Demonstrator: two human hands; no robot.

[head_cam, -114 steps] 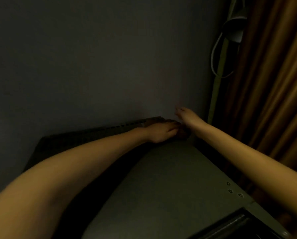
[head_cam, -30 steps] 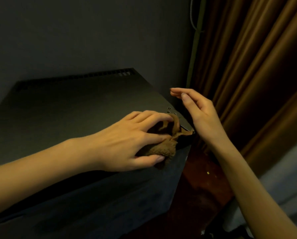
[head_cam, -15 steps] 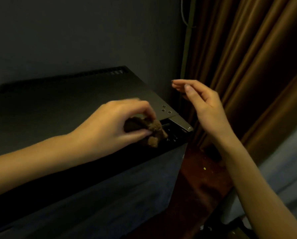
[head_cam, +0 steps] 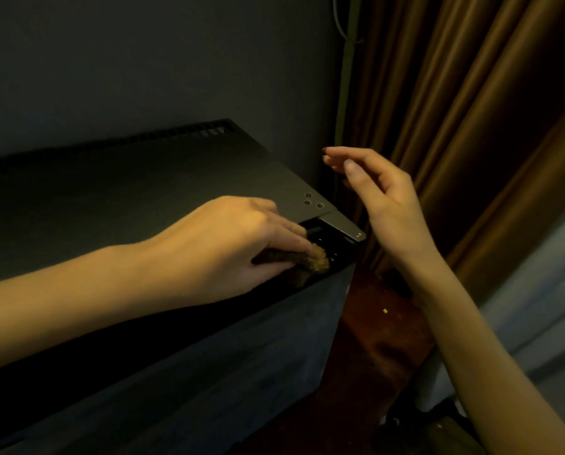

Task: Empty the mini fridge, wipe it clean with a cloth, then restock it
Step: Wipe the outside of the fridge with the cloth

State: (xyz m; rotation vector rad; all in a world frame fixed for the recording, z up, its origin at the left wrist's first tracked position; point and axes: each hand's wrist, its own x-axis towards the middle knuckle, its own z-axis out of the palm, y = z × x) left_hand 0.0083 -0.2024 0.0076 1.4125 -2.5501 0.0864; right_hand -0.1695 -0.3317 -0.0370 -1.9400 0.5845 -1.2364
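My left hand [head_cam: 236, 243] pinches the bunched brown cloth [head_cam: 316, 262] into the recess at the front edge of the mini fridge [head_cam: 126, 192], beside the hinge plate [head_cam: 340, 224], presumably to work into the corner. My right hand [head_cam: 386, 198] hovers beyond, grip relaxed and empty, clear of the wipe.

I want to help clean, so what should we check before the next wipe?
1. Grip: the left hand holds the cloth: ok.
2. Contact: cloth touches the fridge at its front edge, by the hinge plate: ok.
3. Free hand: the right hand is raised, apart from the cloth: ok.
4. Dirt in the dark gap beside the hinge plate: cannot tell.
5. Fridge emptied inside: cannot tell, hidden.
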